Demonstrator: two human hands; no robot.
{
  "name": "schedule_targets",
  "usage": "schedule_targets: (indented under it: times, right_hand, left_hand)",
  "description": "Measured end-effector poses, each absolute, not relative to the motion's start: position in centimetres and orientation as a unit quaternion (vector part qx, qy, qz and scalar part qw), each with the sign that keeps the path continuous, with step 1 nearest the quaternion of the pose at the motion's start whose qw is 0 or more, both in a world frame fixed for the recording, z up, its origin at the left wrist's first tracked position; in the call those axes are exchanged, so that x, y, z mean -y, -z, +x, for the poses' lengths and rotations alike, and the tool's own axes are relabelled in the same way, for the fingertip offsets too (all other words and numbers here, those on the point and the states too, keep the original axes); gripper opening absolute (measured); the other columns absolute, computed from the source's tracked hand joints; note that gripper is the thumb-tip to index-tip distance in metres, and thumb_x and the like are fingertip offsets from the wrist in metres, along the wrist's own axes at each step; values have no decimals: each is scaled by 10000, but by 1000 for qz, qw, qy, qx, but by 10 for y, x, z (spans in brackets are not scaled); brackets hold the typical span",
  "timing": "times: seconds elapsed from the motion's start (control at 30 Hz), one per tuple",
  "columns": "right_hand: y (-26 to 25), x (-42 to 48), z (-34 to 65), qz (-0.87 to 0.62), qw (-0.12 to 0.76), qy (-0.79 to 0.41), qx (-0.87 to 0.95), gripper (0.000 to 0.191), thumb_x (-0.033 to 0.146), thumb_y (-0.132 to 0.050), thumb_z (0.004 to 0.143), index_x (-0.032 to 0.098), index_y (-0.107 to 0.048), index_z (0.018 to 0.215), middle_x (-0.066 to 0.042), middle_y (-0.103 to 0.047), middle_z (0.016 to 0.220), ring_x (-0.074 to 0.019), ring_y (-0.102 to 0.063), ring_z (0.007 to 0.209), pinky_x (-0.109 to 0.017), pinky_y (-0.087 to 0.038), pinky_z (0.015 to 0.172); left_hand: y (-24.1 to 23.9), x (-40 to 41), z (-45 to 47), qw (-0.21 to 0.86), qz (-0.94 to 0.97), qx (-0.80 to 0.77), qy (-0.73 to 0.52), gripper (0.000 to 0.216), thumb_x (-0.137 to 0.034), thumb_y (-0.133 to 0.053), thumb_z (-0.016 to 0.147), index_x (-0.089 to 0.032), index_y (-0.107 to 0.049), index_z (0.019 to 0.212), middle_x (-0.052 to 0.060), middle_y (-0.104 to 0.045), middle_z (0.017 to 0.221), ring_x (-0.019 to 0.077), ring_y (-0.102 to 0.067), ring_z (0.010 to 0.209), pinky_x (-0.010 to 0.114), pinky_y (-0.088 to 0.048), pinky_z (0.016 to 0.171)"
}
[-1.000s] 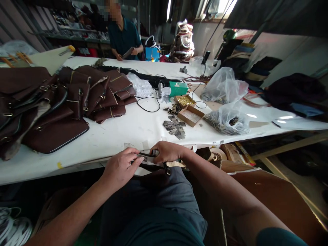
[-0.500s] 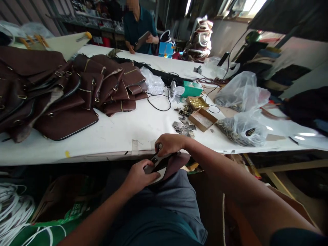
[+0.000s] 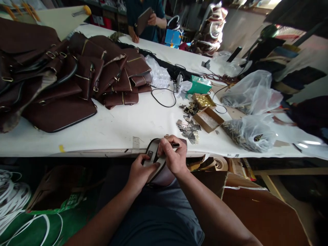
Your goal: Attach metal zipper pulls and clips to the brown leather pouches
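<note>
At the near edge of the counter [image 3: 120,133], my left fingers [image 3: 144,157] pinch the bag [image 3: 166,177]; my right fingers [image 3: 166,148] press together, on what I cannot tell. Loose left pinch could drop the bag.

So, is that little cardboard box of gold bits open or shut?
Open: no lid covers the small cardboard box, and the gold-coloured bits show inside from above.

A dark teal top [image 3: 143,222], its cloth shadowed and softly folded, is worn with dark grey trousers [image 3: 191,218] that crease lightly along one side, and both forearms [image 3: 202,196] are bare down to the fingers [image 3: 167,148].
</note>
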State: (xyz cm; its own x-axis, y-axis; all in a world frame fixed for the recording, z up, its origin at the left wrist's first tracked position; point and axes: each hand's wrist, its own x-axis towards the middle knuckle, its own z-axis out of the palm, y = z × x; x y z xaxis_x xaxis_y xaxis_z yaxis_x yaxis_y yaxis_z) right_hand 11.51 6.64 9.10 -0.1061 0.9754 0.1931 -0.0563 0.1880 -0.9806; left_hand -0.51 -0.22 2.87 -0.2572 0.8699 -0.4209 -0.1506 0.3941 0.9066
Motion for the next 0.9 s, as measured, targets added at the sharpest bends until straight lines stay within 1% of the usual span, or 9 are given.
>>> schedule_targets:
  times: [0.13,0.2,0.27,0.4,0.43,0.5,0.6,0.73,0.9]
  right_hand:
    - [-77,-79,117,-414,565,-464,542,460,532,-720,978,234,-549,671,29,-563,575,-144,-520,517,-301,-429,552]
    - [-74,-85,113,-408,580,-468,528,457,519,-725,977,234,-543,669,35,-555,572,-139,-510,509,-297,-415,545]
    - [-70,-90,108,-405,588,-473,516,441,499,-737,972,233,-545,677,40,-554,575,-133,-505,511,-293,-412,549]
    - [-65,-98,101,-407,590,-488,498,452,516,-733,966,233,-528,678,46,-548,576,-126,-508,506,-286,-421,542]
    - [-65,-99,100,-404,592,-494,492,457,521,-733,963,234,-522,677,47,-544,574,-126,-512,504,-284,-423,537]
    - [-64,-102,99,-393,598,-512,476,455,510,-744,956,234,-512,679,51,-532,572,-121,-510,495,-277,-425,524]
    - [-65,-106,97,-379,610,-537,443,451,482,-764,944,234,-493,682,57,-504,575,-109,-488,482,-263,-425,501]
    - [-67,-111,96,-369,622,-567,395,456,488,-758,945,237,-470,695,68,-467,583,-99,-463,467,-254,-433,477]
    - [-65,-110,95,-363,607,-572,415,457,479,-771,942,236,-471,698,68,-478,580,-99,-469,465,-250,-413,468]
  left_hand:
    - [-21,-2,3,560,230,-616,-504,486,-393,-931,627,-246,-518,836,-81,-623,722,130,-567,637,243,-433,611]
    - [-15,-1,5,572,194,-607,-517,503,-407,-925,628,-246,-489,823,-79,-623,727,130,-593,653,247,-459,634]
    - [-11,1,4,589,160,-598,-520,497,-448,-923,625,-232,-533,843,-46,-676,777,152,-648,700,271,-503,675]
    - [-6,5,3,642,135,-578,-485,584,-541,-954,607,-164,-721,988,87,-805,934,251,-749,824,347,-565,752]
    - [-5,4,2,655,138,-575,-470,602,-561,-958,609,-144,-760,996,116,-820,948,271,-759,838,360,-568,761]
    - [-4,0,2,671,152,-574,-444,594,-584,-965,616,-117,-814,953,144,-833,928,291,-765,829,362,-557,749]
    - [-4,-10,1,674,170,-579,-427,540,-559,-986,599,-121,-842,880,129,-838,886,286,-759,800,347,-536,729]
    - [-6,-20,2,667,175,-585,-427,519,-540,-989,582,-136,-849,875,100,-839,872,275,-753,791,341,-541,742]
    - [-8,-22,5,647,179,-605,-427,467,-504,-978,587,-141,-834,843,76,-822,846,261,-731,778,327,-522,714]
